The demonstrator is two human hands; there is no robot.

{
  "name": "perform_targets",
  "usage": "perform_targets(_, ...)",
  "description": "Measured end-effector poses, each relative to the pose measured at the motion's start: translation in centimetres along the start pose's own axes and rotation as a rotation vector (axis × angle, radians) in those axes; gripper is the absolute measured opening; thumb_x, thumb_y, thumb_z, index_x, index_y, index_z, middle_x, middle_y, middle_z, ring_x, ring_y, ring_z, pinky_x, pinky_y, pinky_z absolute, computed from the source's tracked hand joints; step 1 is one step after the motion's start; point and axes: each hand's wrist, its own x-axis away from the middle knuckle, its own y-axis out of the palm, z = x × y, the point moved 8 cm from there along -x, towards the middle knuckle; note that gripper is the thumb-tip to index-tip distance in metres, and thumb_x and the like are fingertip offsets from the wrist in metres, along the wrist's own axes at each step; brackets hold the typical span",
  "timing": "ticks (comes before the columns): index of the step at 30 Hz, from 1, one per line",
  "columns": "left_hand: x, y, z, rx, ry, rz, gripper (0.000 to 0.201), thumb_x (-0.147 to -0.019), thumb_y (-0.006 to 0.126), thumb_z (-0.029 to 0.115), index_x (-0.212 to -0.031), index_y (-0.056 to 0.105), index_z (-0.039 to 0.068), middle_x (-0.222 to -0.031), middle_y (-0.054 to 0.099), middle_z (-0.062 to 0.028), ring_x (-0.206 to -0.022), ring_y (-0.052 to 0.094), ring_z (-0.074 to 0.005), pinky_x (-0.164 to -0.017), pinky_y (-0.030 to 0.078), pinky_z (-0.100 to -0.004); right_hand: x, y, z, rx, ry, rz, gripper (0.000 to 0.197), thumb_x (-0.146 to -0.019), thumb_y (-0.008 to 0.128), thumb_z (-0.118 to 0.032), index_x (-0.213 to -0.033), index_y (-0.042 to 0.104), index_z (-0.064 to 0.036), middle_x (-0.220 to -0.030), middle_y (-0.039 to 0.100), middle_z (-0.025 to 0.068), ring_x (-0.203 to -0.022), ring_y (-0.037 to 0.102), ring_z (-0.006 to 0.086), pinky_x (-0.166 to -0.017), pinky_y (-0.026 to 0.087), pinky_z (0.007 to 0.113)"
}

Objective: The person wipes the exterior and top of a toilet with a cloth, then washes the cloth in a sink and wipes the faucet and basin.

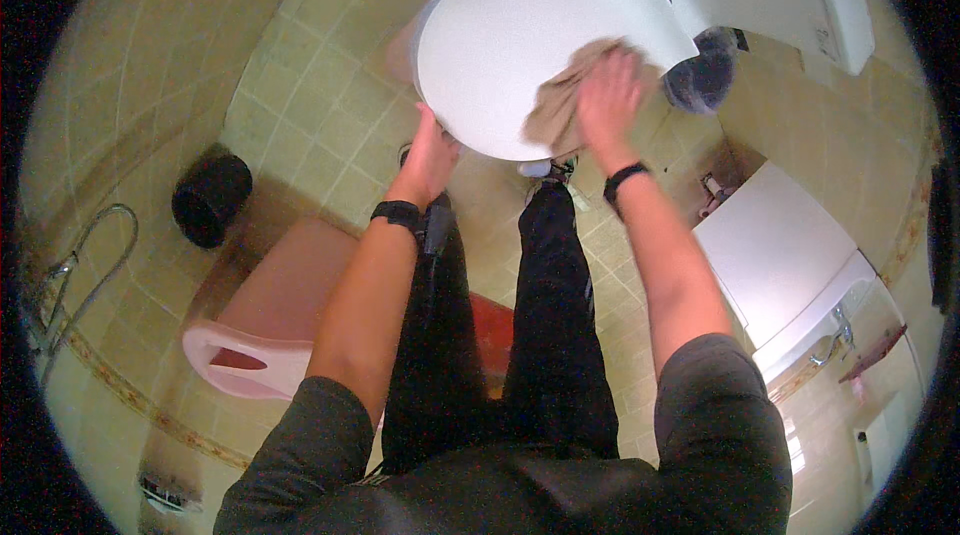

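A white toilet lid (500, 45) fills the upper middle of the view. Pressed onto its right part is a crumpled brown cloth (565, 105), with my right hand (610, 100) on top and gripping it; that hand is slightly blurred. My left hand (430, 157) holds the lid's front left rim, the thumb along the edge and the other fingers partly hidden by the lid. Both wrists wear black bands.
A pink plastic tub (290, 285) stands at left, near a black bin (212, 195) and a shower hose (125, 235). Right of the toilet are a dark grey bin (702, 75), the cistern (840, 0) and a white cabinet (770, 245) with a basin tap (840, 330).
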Motion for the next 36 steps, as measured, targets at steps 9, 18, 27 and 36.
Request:
perform_targets(9,-0.2,-1.4,-0.5,-0.019,-0.105,-0.041,0.099,-0.1,0.02,0.081,-0.167,0.018,0.007,-0.172,0.026,-0.0112,-0.157,0.024,-0.0306,-0.128,0.012,-0.0475,-0.4,-6.2,-16.1,-0.421,-0.251,0.041,0.052,-0.095,0.056,-0.027,-0.143,0.058,-0.0078,-0.153,0.053,0.0173,-0.143,0.046,0.0361,-0.118,0.033,0.059)
perform_targets(18,0.0,-7.0,-0.8,-0.258,-0.022,0.202,0.099,-0.102,0.024,0.078,-0.162,0.028,0.0,-0.165,0.038,-0.0183,-0.148,0.041,-0.033,-0.122,0.029,-0.0465,5.2,-7.1,-1.1,-1.34,0.17,-0.57,0.038,-0.112,0.046,-0.027,-0.125,0.067,0.0023,-0.119,0.073,0.0131,-0.111,0.067,0.024,-0.102,0.05,0.037)
perform_targets(27,14.6,-10.3,-1.2,-0.975,0.098,0.416,0.071,-0.111,0.033,0.053,-0.139,0.058,-0.007,-0.138,0.064,-0.0278,-0.135,0.057,-0.0382,-0.113,0.041,-0.04,-12.3,-17.8,14.3,-1.33,0.443,-0.014,0.042,-0.108,0.055,-0.036,-0.118,0.065,0.0027,-0.108,0.073,0.0142,-0.1,0.065,0.0253,-0.094,0.05,0.04)
perform_targets(36,22.9,-9.7,-4.5,-1.062,-0.294,0.348,0.062,-0.112,0.032,0.044,-0.128,0.064,-0.007,-0.131,0.066,-0.0283,-0.127,0.059,-0.0435,-0.109,0.044,-0.0473,-7.7,-5.9,2.1,-0.605,-0.169,-0.049,0.055,-0.105,0.055,-0.039,-0.147,0.056,-0.0046,-0.15,0.053,0.0233,-0.142,0.046,0.0408,-0.12,0.033,0.053)
